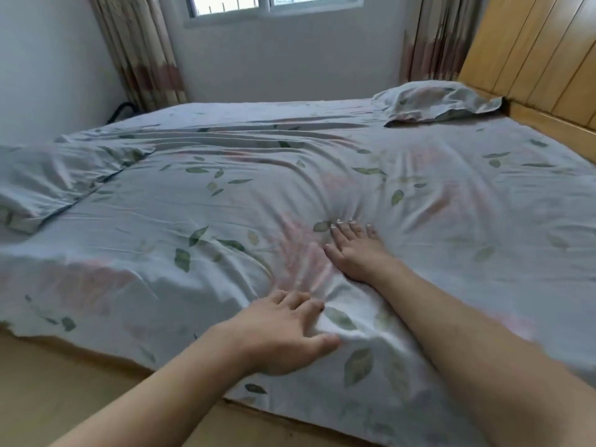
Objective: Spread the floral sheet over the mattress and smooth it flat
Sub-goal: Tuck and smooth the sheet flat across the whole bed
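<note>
The pale blue floral sheet [322, 175], printed with green leaves and faded pink flowers, covers the mattress. Long folds run across its far half and small creases fan out around my hands. My left hand [283, 333] rests palm down near the front edge, fingers spread, with a ridge of cloth bunched between thumb and fingers. My right hand [354, 250] lies flat farther in, fingers apart, pressing on the sheet. The sheet's near-left part is turned back in a thick fold [42, 185].
A matching pillow [435, 101] lies at the far right against the wooden headboard [532, 59]. A wooden bed frame edge [64, 366] runs along the front. Curtains [142, 53] and a window stand beyond the bed, with a white wall at left.
</note>
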